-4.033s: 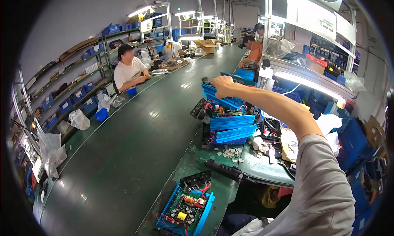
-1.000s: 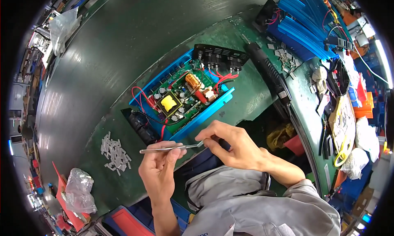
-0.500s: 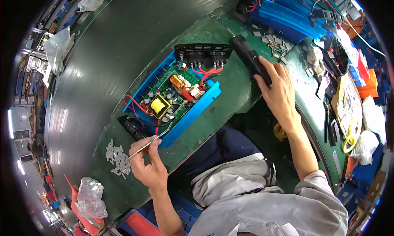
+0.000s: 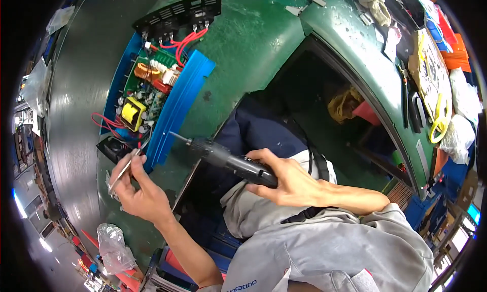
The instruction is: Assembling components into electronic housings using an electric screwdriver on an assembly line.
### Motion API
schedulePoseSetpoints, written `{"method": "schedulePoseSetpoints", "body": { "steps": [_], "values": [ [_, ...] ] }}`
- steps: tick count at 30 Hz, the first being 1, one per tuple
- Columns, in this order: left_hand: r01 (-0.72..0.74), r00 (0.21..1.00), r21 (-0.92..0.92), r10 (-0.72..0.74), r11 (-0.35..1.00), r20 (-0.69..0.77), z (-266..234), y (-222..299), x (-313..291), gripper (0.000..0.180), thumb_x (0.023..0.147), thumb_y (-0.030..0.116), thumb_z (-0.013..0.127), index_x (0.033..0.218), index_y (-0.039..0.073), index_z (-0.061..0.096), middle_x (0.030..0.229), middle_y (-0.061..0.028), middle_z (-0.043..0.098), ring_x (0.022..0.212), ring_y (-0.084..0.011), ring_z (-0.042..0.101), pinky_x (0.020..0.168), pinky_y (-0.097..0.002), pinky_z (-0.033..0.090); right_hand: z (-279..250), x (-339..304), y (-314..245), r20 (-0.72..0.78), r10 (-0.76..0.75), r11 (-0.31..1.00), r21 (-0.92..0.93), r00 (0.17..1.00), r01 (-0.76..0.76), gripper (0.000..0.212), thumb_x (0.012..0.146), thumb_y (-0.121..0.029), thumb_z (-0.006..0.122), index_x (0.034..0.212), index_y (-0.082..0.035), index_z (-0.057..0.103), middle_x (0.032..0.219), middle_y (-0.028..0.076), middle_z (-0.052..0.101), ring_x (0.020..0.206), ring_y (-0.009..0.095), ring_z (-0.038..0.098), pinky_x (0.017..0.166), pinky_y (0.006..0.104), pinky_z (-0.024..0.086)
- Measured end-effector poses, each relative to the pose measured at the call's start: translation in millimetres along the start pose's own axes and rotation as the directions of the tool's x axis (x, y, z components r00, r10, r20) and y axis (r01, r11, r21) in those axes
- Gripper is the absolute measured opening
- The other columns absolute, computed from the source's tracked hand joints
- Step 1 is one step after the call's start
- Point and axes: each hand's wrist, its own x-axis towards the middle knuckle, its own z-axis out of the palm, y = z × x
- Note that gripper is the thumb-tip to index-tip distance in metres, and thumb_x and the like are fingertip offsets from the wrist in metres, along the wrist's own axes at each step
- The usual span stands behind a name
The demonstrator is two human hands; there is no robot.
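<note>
A blue metal housing point(image 4: 178, 107) lies on the green bench, left of centre. Inside it sits a circuit board with a yellow-wrapped transformer point(image 4: 133, 113). A black vented end panel point(image 4: 177, 17) stands at its far end, joined by red wires point(image 4: 188, 44). At the near end is a black part point(image 4: 112, 149) that looks like a fan. My left hand point(image 4: 144, 198) pinches metal tweezers point(image 4: 123, 173), tips at the housing's near corner. My right hand point(image 4: 289, 183) grips a black electric screwdriver point(image 4: 231, 161), its bit pointing left toward the housing's side wall, apart from it.
A clear plastic bag point(image 4: 114, 246) lies near the lower left. On the right bench are a yellow ring point(image 4: 440, 122), a white cloth point(image 4: 375, 5) and black-handled tools point(image 4: 416, 112). A recess with a dark curved edge point(image 4: 365, 84) opens between bench and body.
My right hand has brought the screwdriver from the far bench toward me and left, turning its bit toward the housing. The view has shifted, so the housing appears further left.
</note>
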Motion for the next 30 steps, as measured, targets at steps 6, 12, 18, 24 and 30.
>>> {"method": "schedulePoseSetpoints", "body": {
  "steps": [6,12,18,24,30],
  "values": [
    [-0.017,0.998,0.053,0.014,0.998,0.054,-1,-1,-1,0.013,0.098,0.002,0.063,0.108,-0.006,0.062,0.102,-0.0146,0.069,0.084,-0.0185,0.068,0.079,-0.0297,0.056,3,1,1,0.055,0.003,0.998,-0.068,0.998,0.001,0.046,0.104,-0.033,0.051,0.135,0.001,0.046,0.09,0.022,0.067,0.078,0.034,0.068,0.073,0.0413,0.051],
    [-0.011,0.998,0.07,0.006,0.997,0.067,1,0,5,0.014,0.097,0.004,0.066,0.107,-0.004,0.063,0.101,-0.0132,0.07,0.084,-0.0167,0.067,0.074,-0.0268,0.056,5,7,6,0.014,-0.113,0.992,-0.048,0.993,0.114,0.045,0.108,-0.033,0.037,0.137,0.001,0.045,0.09,0.023,0.066,0.078,0.035,0.066,0.075,0.0419,0.05],
    [-0.035,0.996,0.104,0.027,0.994,0.084,3,4,12,0.012,0.097,0.004,0.066,0.106,-0.003,0.064,0.099,-0.0112,0.07,0.082,-0.0145,0.067,0.072,-0.0257,0.055,-1,14,-5,0.036,-0.074,0.997,0.014,0.997,0.074,0.046,0.109,-0.033,0.037,0.139,0.0,0.046,0.088,0.021,0.065,0.077,0.03,0.065,0.075,0.0417,0.049],
    [-0.124,0.983,0.103,0.107,0.987,0.152,-5,0,10,0.009,0.093,0.002,0.068,0.101,-0.001,0.064,0.096,-0.0098,0.07,0.077,-0.0153,0.066,0.068,-0.0265,0.053,2,20,27,0.266,0.111,0.857,0.463,0.957,-0.228,0.064,0.108,-0.054,0.031,0.13,0.001,0.057,0.09,0.006,0.068,0.085,0.011,0.061,0.078,0.0263,0.047],
    [-0.131,0.978,-0.051,0.138,0.99,0.157,-10,0,12,0.017,0.087,-0.004,0.073,0.099,0.001,0.062,0.094,-0.0131,0.071,0.079,-0.0248,0.069,0.066,-0.0312,0.056,0,19,18,0.524,0.151,0.613,0.616,0.838,-0.495,0.082,0.101,-0.069,0.029,0.134,0.002,0.053,0.076,0.011,0.064,0.064,0.016,0.056,0.059,0.0287,0.043]
  ]
}}
